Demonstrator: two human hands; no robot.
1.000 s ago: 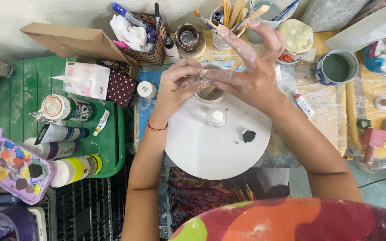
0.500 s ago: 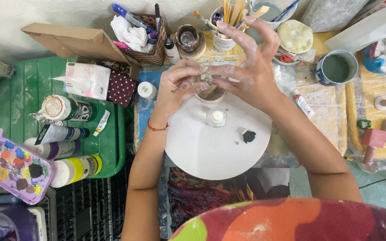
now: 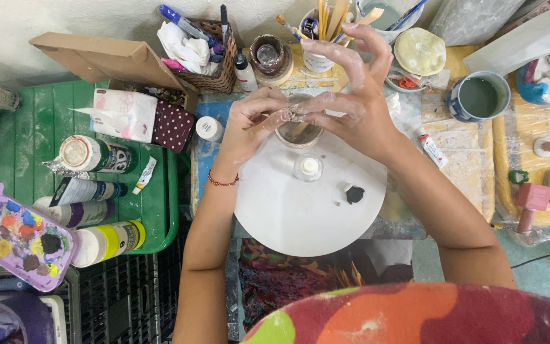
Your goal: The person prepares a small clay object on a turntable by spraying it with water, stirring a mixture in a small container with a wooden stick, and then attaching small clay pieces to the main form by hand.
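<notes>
Both my hands meet above a small round cup (image 3: 300,132) at the far edge of a white round board (image 3: 307,204). My left hand (image 3: 254,121) and my right hand (image 3: 351,95), dusted with pale clay, pinch a small pale lump (image 3: 294,114) between their fingertips. My right hand's outer fingers are spread upward. On the board sit a small clear jar with a white lid (image 3: 308,167) and a little black piece (image 3: 354,193).
A green tray (image 3: 154,197) at left holds paint tubes and bottles (image 3: 93,156); a purple palette (image 3: 21,239) lies at lower left. A basket (image 3: 208,51), brush cup (image 3: 323,38), brown jar (image 3: 268,57) and blue mug (image 3: 477,95) stand at the back. Clay shapes lie at right.
My hands have drawn closer together over the cup, fingertips now pinching the small lump. My right hand's fingers have curled in slightly.
</notes>
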